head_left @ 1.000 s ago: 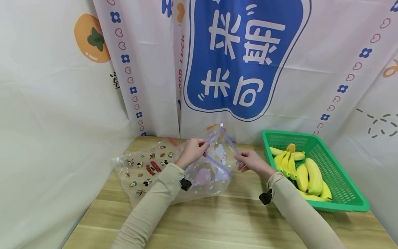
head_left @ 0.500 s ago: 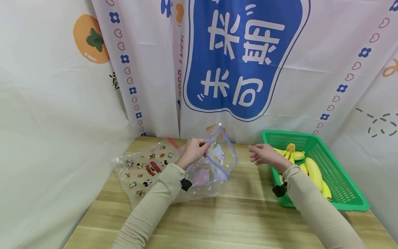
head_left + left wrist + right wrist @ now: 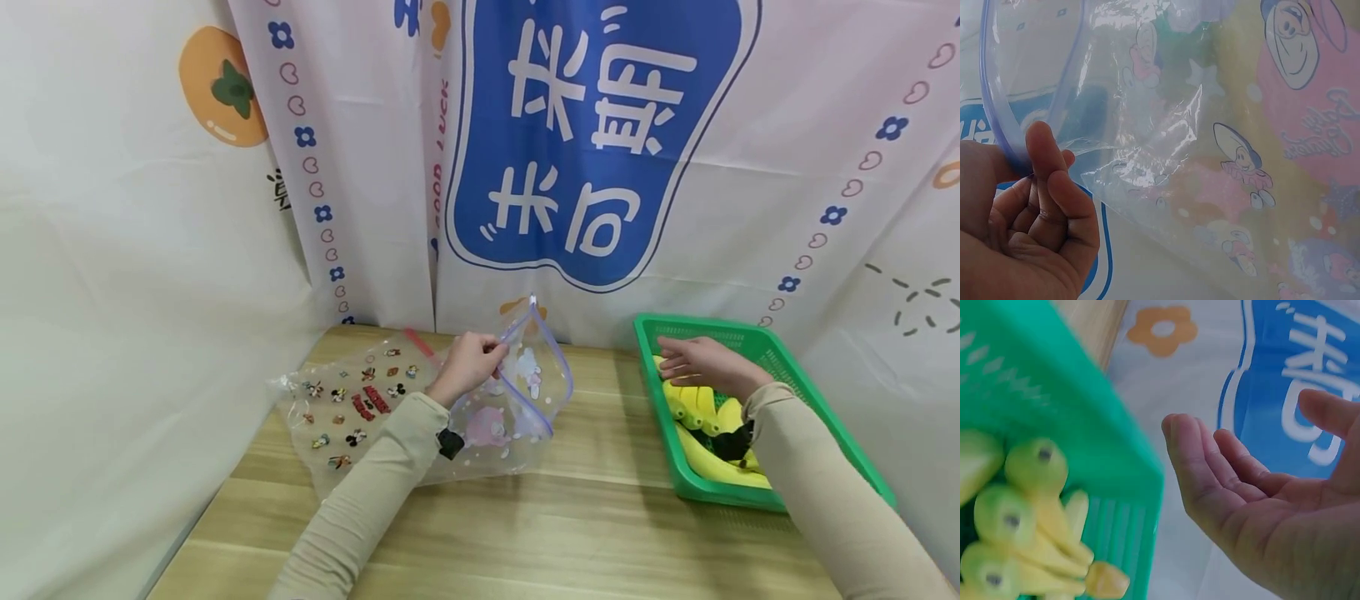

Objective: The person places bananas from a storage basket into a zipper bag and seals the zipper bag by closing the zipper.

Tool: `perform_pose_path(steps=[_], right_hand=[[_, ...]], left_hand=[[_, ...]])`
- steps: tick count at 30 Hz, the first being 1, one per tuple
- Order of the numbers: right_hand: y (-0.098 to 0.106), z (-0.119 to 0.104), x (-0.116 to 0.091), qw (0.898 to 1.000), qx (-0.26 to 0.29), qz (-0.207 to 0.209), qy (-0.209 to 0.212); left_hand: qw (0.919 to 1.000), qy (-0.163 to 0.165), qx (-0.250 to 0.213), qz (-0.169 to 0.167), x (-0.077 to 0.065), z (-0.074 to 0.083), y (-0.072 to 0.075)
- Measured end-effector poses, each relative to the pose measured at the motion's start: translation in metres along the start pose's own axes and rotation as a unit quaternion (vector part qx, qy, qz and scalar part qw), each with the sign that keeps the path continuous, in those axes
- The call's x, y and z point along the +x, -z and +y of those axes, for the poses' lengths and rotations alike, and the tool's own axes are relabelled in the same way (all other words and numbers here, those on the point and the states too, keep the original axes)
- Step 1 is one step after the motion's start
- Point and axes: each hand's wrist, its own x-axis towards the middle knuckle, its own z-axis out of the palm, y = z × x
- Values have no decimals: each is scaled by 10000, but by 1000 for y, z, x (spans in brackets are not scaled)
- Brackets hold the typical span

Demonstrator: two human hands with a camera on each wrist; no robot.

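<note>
The left hand's (image 3: 471,367) grip pinches one side of the purple-edged bag (image 3: 487,427) on the tabletop (image 3: 585,533), while the right hand (image 3: 705,365) hovers, released, by the green basket (image 3: 1104,425) of bananas (image 3: 693,407), so the limp, unsupported opposite side could sag and close the mouth.

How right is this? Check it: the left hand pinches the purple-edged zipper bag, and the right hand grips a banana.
The right hand grips no banana: the right wrist view shows it empty and apart from the bananas in the green basket. The left hand does pinch the purple-edged zipper bag.
</note>
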Motion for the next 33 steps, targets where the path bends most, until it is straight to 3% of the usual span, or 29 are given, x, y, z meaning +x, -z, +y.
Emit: perform_pose_path(steps=[13, 20, 33], right_hand=[[44, 42, 3, 9995, 38, -4, -321], [68, 65, -2, 9974, -92, 169, -693], [92, 98, -12, 9908, 310, 297, -1280]], left_hand=[[9999, 52, -76, -48, -2, -1, -2], [10000, 7, 34, -26, -2, -2, -1], [10000, 12, 42, -56, -5, -3, -1]])
